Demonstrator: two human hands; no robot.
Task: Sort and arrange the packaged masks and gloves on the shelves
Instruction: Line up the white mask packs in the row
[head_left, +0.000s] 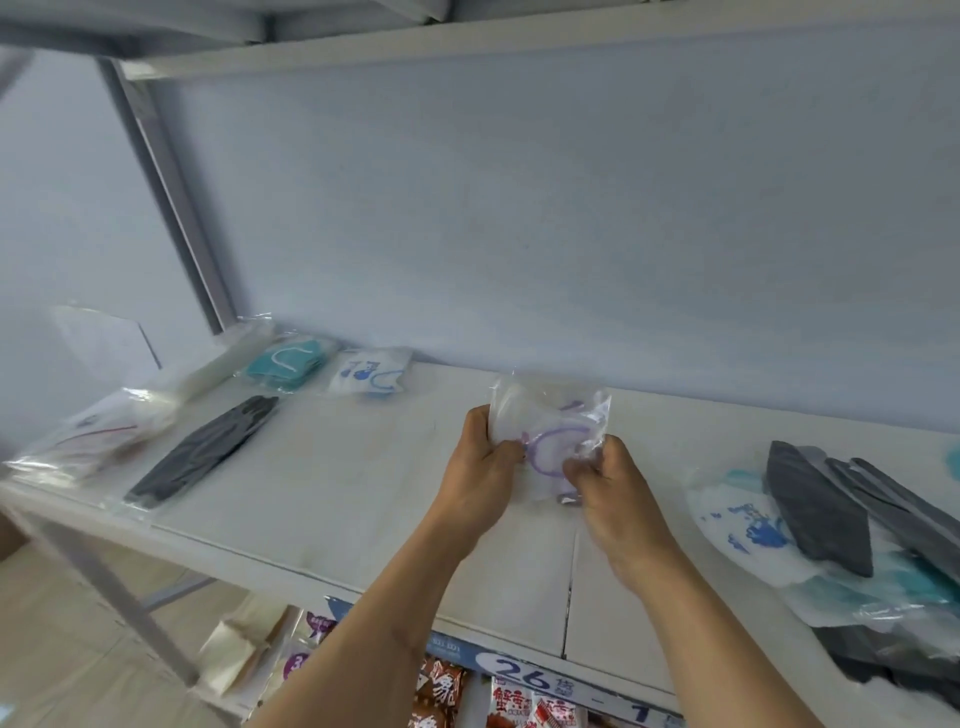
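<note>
Two long white shelf boards (322, 499) carry the stock, butted together at a seam near the front edge. At the right end sits the biggest heap, an unsorted pile of bagged black, teal and blue-printed white masks (852, 525), overlapping and partly hanging over the front. Along the left end lie sorted items, well apart: a flat black mask in clear wrap (205, 447), a clear bag with a red line (88, 436), a teal mask packet (285, 366) and a white packet printed in blue (371, 371). Smallest is the task's piece in play, a crinkled clear bag holding a white mask with purple ear loops (550, 436), held above the middle of the shelf. The left hand (480, 457) grips its left edge; the right hand (605, 486) pinches its lower right corner, both hands closed on it. My judgement: the slick film could slip from that corner pinch, and a sleeve brushing the right heap might tip packets off the edge.
</note>
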